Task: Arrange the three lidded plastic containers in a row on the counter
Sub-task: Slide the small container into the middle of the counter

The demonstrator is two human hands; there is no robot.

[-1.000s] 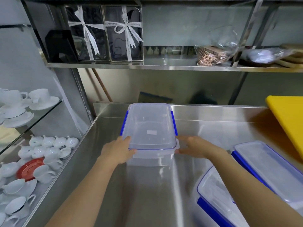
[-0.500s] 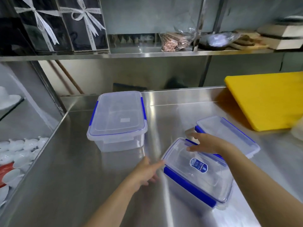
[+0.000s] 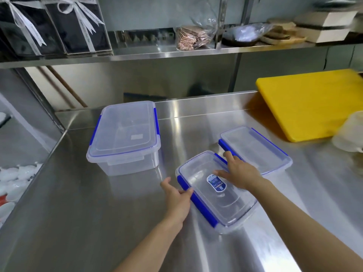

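Three clear lidded containers with blue clips stand on the steel counter (image 3: pixel 82 213). The tall container (image 3: pixel 123 134) sits at the back left, untouched. The labelled container (image 3: pixel 216 191) lies skewed in the middle. My left hand (image 3: pixel 176 199) grips its left blue clip, thumb on the lid's edge. My right hand (image 3: pixel 239 171) lies flat on its lid at the far right corner, fingers spread. The third container (image 3: pixel 257 150) stands just behind and to the right, touching or nearly touching the labelled one.
A yellow cutting board (image 3: pixel 312 103) leans at the back right, with a white tub (image 3: pixel 349 134) in front of it. A shelf (image 3: pixel 176 52) overhangs the back of the counter. White crockery (image 3: pixel 13 177) sits below the counter's left edge.
Both hands left the tall container and moved right to the labelled one. Since half a second ago my left hand has closed on its left clip and my right hand settled on the lid.
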